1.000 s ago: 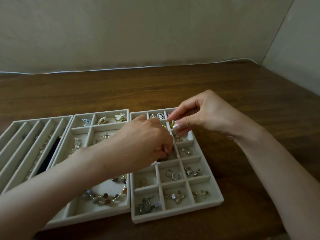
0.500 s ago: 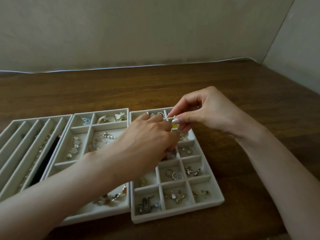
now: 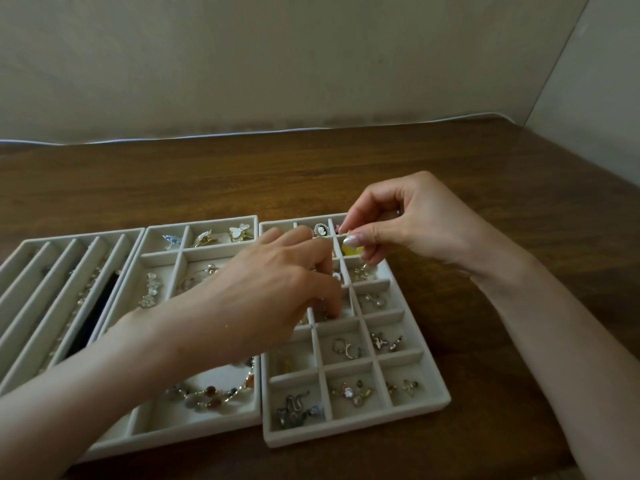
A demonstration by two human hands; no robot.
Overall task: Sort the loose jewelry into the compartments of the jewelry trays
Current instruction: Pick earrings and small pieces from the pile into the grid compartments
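Reaching across the middle tray (image 3: 173, 441), the left hand (image 3: 273, 292) has its curled fingers (image 3: 320, 271) down in the right tray (image 3: 363, 426), the one with lots of small square boxes. The tips are in a box about halfway back, and the hand hides them, so I cannot tell if they hold anything. The right hand (image 3: 415, 223) hangs over the far right corner of the same tray. Its thumb (image 3: 356, 240) and first finger are pressed together, and the other fingers are curled under. If something tiny is between them, it is too small to see. Just under the thumb a yellow bit (image 3: 351, 251) lies in a box. A black and white cameo (image 3: 322, 230) sits in the far row, between the two hands. Nearer, the boxes hold rings (image 3: 346, 348), a silver snake (image 3: 294, 408) and other small shiny bits. In the middle tray three small pins (image 3: 204, 238) lie in the far row, and a bead chain (image 3: 211, 396) lies in the big near box, partly under the left arm. The left tray (image 3: 83, 236) has long thin slots, and one holds something black (image 3: 100, 306). The three trays sit side by side on a brown wood table (image 3: 381, 161).
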